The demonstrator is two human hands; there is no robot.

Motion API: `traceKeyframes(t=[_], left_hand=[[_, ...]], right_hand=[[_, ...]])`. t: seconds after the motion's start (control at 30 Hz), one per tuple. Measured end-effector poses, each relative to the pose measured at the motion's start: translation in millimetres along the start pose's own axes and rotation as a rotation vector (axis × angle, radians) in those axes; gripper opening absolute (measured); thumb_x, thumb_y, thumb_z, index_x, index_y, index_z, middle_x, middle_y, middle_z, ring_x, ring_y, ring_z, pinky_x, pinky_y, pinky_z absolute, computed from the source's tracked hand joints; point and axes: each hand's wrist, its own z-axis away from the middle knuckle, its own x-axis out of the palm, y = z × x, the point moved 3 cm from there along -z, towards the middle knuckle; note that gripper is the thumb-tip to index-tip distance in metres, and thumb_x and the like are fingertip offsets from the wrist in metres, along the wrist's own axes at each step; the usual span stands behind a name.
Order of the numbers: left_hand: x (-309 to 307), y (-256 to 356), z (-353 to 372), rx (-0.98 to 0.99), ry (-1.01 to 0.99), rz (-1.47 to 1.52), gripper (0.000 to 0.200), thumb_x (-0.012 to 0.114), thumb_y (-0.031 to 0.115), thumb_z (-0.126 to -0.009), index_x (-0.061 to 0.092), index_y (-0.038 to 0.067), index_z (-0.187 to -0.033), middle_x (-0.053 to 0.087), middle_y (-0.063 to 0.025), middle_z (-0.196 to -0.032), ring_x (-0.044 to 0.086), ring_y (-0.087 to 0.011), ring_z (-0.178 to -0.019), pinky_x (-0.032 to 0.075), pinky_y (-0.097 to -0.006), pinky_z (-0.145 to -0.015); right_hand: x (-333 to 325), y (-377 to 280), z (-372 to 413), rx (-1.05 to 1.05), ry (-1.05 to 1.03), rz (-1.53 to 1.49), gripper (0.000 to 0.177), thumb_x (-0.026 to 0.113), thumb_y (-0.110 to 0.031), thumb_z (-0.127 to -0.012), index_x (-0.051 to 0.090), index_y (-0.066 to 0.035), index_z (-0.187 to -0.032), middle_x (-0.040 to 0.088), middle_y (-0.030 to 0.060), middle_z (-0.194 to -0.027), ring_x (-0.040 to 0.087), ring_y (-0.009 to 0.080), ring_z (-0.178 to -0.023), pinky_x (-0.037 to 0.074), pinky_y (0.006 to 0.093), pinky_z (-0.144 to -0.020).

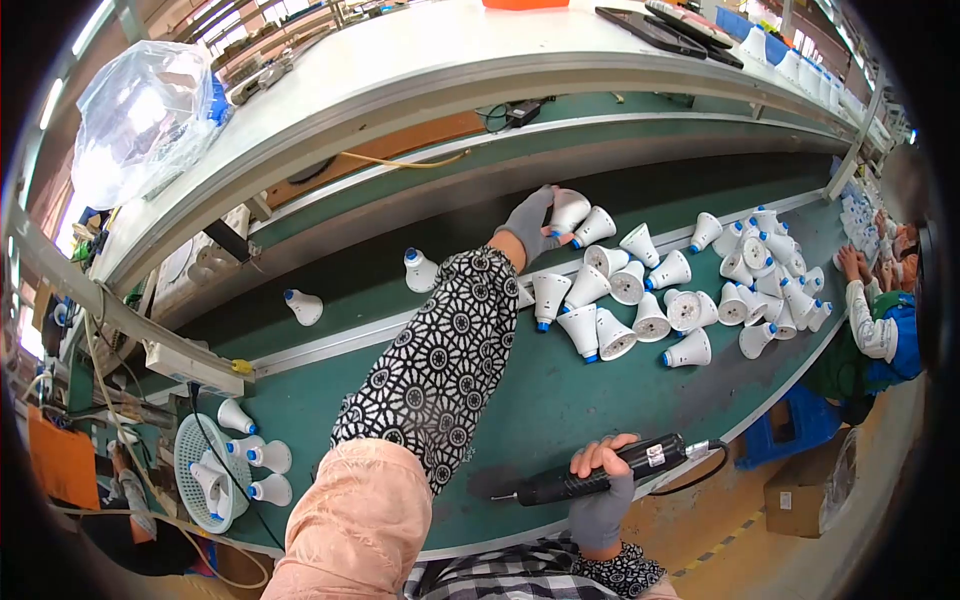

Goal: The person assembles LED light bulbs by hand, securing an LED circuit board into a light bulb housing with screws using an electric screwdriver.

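My left hand [532, 222], in a grey fingerless glove, reaches over the far side of the bench with its fingers round a white cone-shaped bulb housing [571, 211]. Another white housing [595, 227] with a blue tip lies right beside it. Near the front edge, my right hand [602, 485], also gloved, grips a black electric screwdriver [652, 458] whose bit points left. Several more blue-tipped housings [649, 318] are spread and heaped to the right of my left hand, some showing their open wide ends.
A pale green basket [183, 470] with housings stands at the lower left. Two single housings [304, 307] lie on the dark belt. A raised shelf [420, 50] spans the back. At the right sits a co-worker [880, 320], near a blue stool [790, 428] and a cardboard box [795, 495].
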Motion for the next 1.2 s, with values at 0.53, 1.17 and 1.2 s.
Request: traceKeyframes(t=[0.53, 1.17, 1.2], left_hand=[[-23.3, 16.2, 157.0, 0.163, -0.147, -0.28, 0.057, 0.069, 0.003, -0.07, 0.052, 0.01, -0.124, 0.053, -0.007, -0.126, 0.055, -0.0244, -0.12, 0.045, -0.0346, -0.1], [20.9, -52.7, 172.9, 0.221, -0.012, -0.379, 0.116, 0.088, 0.029, -0.059, 0.018, 0.0, -0.147, 0.026, -0.0248, -0.148, 0.028, -0.04, -0.14, 0.026, -0.0421, -0.116], [29.2, -52.0, 162.1, 0.285, 0.031, -0.437, 0.114, 0.089, 0.029, -0.06, 0.019, 0.0, -0.146, 0.028, -0.0239, -0.147, 0.029, -0.0383, -0.139, 0.028, -0.0419, -0.114]], right_hand=[[-10.5, -16.0, -14.4, -0.012, 0.001, -0.015, 0.016, 0.055, -0.008, -0.087, 0.046, -0.01, -0.1, 0.045, 0.0028, -0.076, 0.046, 0.0146, -0.066, 0.042, 0.0307, -0.066], [-31.5, 3.1, -19.9, 0.084, 0.093, 0.032, 0.022, 0.056, -0.006, -0.084, 0.046, -0.006, -0.103, 0.05, 0.0069, -0.072, 0.053, 0.0181, -0.065, 0.047, 0.0352, -0.068], [-31.7, 3.3, -20.1, 0.082, 0.105, 0.036, 0.021, 0.056, -0.006, -0.084, 0.046, -0.006, -0.103, 0.05, 0.007, -0.071, 0.053, 0.0185, -0.064, 0.047, 0.0355, -0.067]])
